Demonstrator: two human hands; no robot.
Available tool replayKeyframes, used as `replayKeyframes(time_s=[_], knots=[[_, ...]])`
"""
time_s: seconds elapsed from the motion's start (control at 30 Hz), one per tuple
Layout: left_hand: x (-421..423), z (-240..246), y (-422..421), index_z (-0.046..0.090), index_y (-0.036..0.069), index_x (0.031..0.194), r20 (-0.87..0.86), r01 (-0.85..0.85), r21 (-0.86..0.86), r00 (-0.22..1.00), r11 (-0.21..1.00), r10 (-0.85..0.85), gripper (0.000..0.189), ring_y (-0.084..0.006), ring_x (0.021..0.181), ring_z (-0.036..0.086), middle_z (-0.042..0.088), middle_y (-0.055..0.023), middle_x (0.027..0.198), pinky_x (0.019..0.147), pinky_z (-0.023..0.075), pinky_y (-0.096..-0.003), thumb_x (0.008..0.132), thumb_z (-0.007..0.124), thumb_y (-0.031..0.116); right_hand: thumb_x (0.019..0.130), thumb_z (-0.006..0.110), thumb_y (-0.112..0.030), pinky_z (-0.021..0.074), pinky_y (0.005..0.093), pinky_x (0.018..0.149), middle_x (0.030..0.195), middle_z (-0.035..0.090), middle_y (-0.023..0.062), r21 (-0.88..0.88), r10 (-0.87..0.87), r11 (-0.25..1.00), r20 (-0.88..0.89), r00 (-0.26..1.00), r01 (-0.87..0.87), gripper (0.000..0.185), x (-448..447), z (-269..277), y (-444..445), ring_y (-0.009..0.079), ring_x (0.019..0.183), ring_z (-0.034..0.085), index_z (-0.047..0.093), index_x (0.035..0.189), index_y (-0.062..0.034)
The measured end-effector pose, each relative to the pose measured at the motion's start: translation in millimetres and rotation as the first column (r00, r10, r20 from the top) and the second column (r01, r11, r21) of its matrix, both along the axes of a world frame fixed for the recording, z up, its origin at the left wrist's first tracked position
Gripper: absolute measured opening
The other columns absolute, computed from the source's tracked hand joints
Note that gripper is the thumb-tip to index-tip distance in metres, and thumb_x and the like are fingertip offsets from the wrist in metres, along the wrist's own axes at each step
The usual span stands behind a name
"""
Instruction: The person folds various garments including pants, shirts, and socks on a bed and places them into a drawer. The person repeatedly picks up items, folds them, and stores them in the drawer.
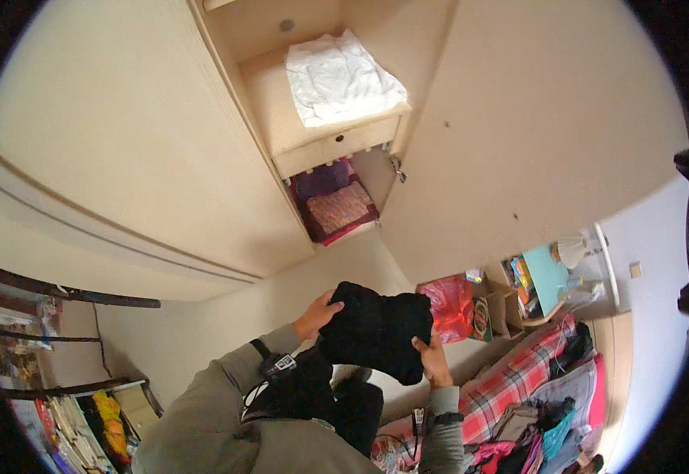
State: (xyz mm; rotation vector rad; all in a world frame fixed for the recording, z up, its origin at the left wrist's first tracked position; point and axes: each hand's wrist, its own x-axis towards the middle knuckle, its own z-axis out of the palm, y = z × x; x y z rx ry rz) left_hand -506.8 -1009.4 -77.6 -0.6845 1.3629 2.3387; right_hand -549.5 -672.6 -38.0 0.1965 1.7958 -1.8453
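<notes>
A black folded piece of cloth, perhaps a garment (377, 332), is held up between both hands in front of the body. My left hand (319, 316) grips its left edge, thumb on top. On the right edge, my right hand (431, 358) holds it with the thumb over the near side. Beyond it stands an open wooden wardrobe. A white folded cloth (344, 80) lies on its shelf (261, 106), above a small drawer front (338, 142). In the compartment below the drawer, a patterned folded cloth (339, 208) rests on dark red and purple cloths.
The open wardrobe door (522, 136) spreads at the right. A bed with a red plaid cover (498, 394) bears a pile of clothes (522, 438) at the lower right. Near it are a red plastic bag (451, 305) and a small shelf unit. A rack with books (72, 429) stands lower left.
</notes>
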Motion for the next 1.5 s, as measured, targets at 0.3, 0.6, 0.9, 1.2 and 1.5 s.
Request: replayKeyframes(time_s=[0.3, 0.6, 0.9, 1.2, 1.5], knots=[[-111, -11, -81, 0.051, 0.005, 0.146, -0.080, -0.119, 0.373, 0.984, 0.920, 0.160, 0.060, -0.0240, 0.128, 0.060, 0.060, -0.0092, 0.143, 0.114, 0.0469, -0.0398, 0.092, 0.076, 0.008, 0.099, 0.060, 0.000, 0.0419, 0.0354, 0.113, 0.142, 0.061, 0.0096, 0.024, 0.208, 0.978, -0.024, 0.978, -0.208, 0.057, -207, -76, -121, 0.0232, 0.129, 0.057, 0.046, 0.154, -0.0091], [-185, -253, -111, 0.051, -0.005, 0.141, -0.089, -0.339, -0.576, 0.931, 0.744, 0.355, 0.063, -0.0300, 0.121, 0.063, 0.065, -0.0192, 0.134, 0.107, 0.0487, -0.0402, 0.086, 0.076, 0.012, 0.100, 0.061, -0.007, 0.0369, 0.0413, 0.118, 0.151, 0.054, 0.0180, 0.346, 0.630, 0.769, -0.270, 0.728, -0.538, 0.056, -361, -265, -200, 0.0323, 0.143, 0.047, 0.044, 0.153, -0.0039], [-303, -417, -208, 0.057, 0.000, 0.139, -0.480, -0.606, -0.772, 0.753, 0.191, 0.450, 0.051, -0.0438, 0.122, 0.061, 0.063, -0.0251, 0.135, 0.107, 0.0468, -0.0481, 0.098, 0.067, 0.027, 0.102, 0.059, -0.016, 0.0471, 0.0419, 0.104, 0.142, 0.060, 0.0175, 0.237, 0.406, 0.914, -0.533, 0.742, -0.330, 0.045, -501, -416, -342, 0.0314, 0.128, 0.056, 0.052, 0.144, -0.0031], [-310, -326, -147, 0.060, 0.004, 0.136, -0.594, -0.707, -0.693, 0.671, 0.143, 0.444, 0.037, -0.0332, 0.112, 0.066, 0.068, -0.0178, 0.128, 0.095, 0.0516, -0.0452, 0.100, 0.061, 0.010, 0.101, 0.059, -0.019, 0.0537, 0.0361, 0.085, 0.127, 0.068, 0.0180, 0.216, 0.361, 0.933, -0.583, 0.728, -0.289, 0.038, -465, -345, -359, 0.0281, 0.101, 0.066, 0.058, 0.135, -0.0029], [-197, -178, -41, 0.062, -0.001, 0.133, -0.119, 0.227, -0.490, 0.939, 0.842, -0.322, 0.033, -0.0212, 0.117, 0.066, 0.069, -0.0129, 0.129, 0.101, 0.0521, -0.0348, 0.105, 0.059, 0.016, 0.097, 0.067, -0.016, 0.0572, 0.0376, 0.077, 0.101, 0.075, 0.0122, 0.274, 0.436, 0.890, -0.283, 0.854, -0.364, 0.021, -250, -328, -158, 0.0269, 0.087, 0.072, 0.069, 0.116, -0.0081]])
